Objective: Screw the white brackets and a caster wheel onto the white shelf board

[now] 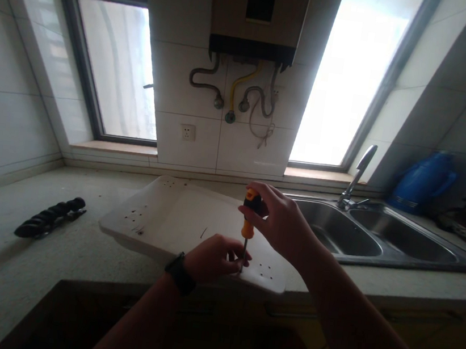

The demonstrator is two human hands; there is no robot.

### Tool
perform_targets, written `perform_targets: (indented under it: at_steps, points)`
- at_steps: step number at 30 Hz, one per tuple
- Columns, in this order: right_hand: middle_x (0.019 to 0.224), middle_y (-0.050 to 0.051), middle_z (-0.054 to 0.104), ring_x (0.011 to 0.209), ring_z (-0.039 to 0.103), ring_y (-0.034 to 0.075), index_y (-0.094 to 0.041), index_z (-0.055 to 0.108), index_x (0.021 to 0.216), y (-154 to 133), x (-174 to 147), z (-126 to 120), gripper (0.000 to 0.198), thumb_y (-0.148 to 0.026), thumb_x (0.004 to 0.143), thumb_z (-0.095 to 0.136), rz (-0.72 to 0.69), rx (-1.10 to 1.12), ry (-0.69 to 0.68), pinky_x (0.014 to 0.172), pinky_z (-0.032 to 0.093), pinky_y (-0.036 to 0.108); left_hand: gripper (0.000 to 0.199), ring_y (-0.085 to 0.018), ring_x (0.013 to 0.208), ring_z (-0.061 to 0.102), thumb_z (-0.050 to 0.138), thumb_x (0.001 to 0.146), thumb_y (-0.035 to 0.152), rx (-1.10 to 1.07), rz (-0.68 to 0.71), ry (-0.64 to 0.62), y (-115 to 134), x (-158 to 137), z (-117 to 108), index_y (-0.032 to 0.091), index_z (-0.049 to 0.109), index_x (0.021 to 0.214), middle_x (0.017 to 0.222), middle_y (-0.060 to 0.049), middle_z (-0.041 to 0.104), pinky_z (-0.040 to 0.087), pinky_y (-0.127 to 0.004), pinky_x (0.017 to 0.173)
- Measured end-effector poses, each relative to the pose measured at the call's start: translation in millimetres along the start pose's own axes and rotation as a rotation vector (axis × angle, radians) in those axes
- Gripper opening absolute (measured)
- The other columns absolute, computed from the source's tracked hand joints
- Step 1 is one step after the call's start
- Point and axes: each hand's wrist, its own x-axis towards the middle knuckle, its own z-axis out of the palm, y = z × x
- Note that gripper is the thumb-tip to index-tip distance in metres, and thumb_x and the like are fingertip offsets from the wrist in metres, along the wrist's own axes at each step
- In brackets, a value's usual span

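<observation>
My right hand (273, 208) is closed around the yellow and black handle of a screwdriver (247, 229), which stands upright with its shaft pointing down. The tip meets a white board (185, 208) near its front right edge. Beside the tip, the thumb and fingers of my left hand (215, 258) pinch close about the lower shaft. Whatever sits between those fingertips is too small and dark to make out. The board has rounded corners and groups of small holes near them. It lies flat on the countertop.
Black ridged pieces (51, 216) lie in a row on the countertop (109, 264) at left. To the right is a double steel sink (381, 254) with a faucet (357, 176). A blue jug (425, 180) stands behind it. A water heater (257, 23) with pipes hangs on the wall.
</observation>
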Motion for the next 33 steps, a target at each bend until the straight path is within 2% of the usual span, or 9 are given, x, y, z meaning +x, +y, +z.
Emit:
perform_targets:
  at_steps: [11, 16, 19, 23, 27, 30, 33]
  points:
    - [0.103, 0.008, 0.063, 0.083, 0.062, 0.015, -0.015, 0.055, 0.121, 5, -24, 1, 0.041, -0.042, 0.091, 0.065, 0.022, -0.013, 0.153, 0.073, 0.053, 0.030, 0.023, -0.011, 0.078, 0.063, 0.062, 0.087, 0.024, 0.040, -0.005, -0.036, -1, 4, 5, 0.020, 0.074, 0.106, 0.098, 0.000, 0.073, 0.047, -0.023, 0.072]
    - [0.082, 0.003, 0.056, 0.066, 0.050, 0.012, -0.017, 0.052, 0.100, 10, -36, 0, 0.031, -0.040, 0.088, 0.068, 0.107, -0.060, 0.211, 0.057, 0.043, 0.026, 0.021, -0.012, 0.076, 0.063, 0.065, 0.087, 0.029, 0.120, -0.043, -0.049, -2, -1, -1, 0.020, 0.075, 0.103, 0.095, 0.000, 0.073, 0.046, -0.024, 0.070]
    - [0.074, 0.000, 0.051, 0.061, 0.044, 0.010, -0.018, 0.047, 0.090, 14, -40, 1, 0.031, -0.040, 0.086, 0.069, 0.136, -0.086, 0.260, 0.054, 0.038, 0.026, 0.023, -0.012, 0.075, 0.061, 0.069, 0.085, 0.035, 0.127, -0.066, -0.038, -8, -6, -11, 0.020, 0.076, 0.101, 0.090, 0.000, 0.071, 0.045, -0.024, 0.067]
    - [0.077, 0.002, 0.052, 0.063, 0.043, 0.011, -0.018, 0.047, 0.092, 14, -41, 7, 0.032, -0.043, 0.088, 0.067, 0.146, -0.086, 0.219, 0.055, 0.037, 0.027, 0.023, -0.011, 0.073, 0.060, 0.072, 0.083, 0.037, 0.103, -0.080, -0.081, -15, -10, -19, 0.019, 0.076, 0.097, 0.085, 0.000, 0.069, 0.042, -0.023, 0.064]
    - [0.083, 0.004, 0.056, 0.069, 0.049, 0.013, -0.016, 0.051, 0.099, 4, -40, 8, 0.036, -0.047, 0.089, 0.066, 0.094, -0.076, 0.181, 0.060, 0.041, 0.030, 0.034, -0.012, 0.072, 0.060, 0.078, 0.078, 0.048, 0.060, -0.091, -0.065, -15, -9, -18, 0.016, 0.074, 0.088, 0.082, -0.002, 0.069, 0.042, -0.023, 0.066]
    - [0.108, 0.007, 0.062, 0.085, 0.058, 0.015, -0.017, 0.053, 0.120, -6, -36, -3, 0.032, -0.038, 0.097, 0.055, 0.028, 0.047, 0.023, 0.073, 0.049, 0.030, 0.033, -0.010, 0.068, 0.059, 0.075, 0.082, 0.047, 0.046, -0.088, -0.077, -14, -9, -18, 0.014, 0.071, 0.083, 0.079, -0.002, 0.069, 0.041, -0.022, 0.065]
    - [0.140, 0.006, 0.052, 0.117, 0.055, 0.015, -0.026, 0.039, 0.148, -9, -31, -19, 0.047, -0.023, 0.101, 0.043, -0.031, 0.216, -0.204, 0.096, 0.048, 0.031, 0.033, -0.010, 0.068, 0.058, 0.074, 0.083, 0.046, 0.014, -0.089, -0.104, -13, -9, -20, 0.013, 0.069, 0.082, 0.079, -0.002, 0.069, 0.042, -0.022, 0.065]
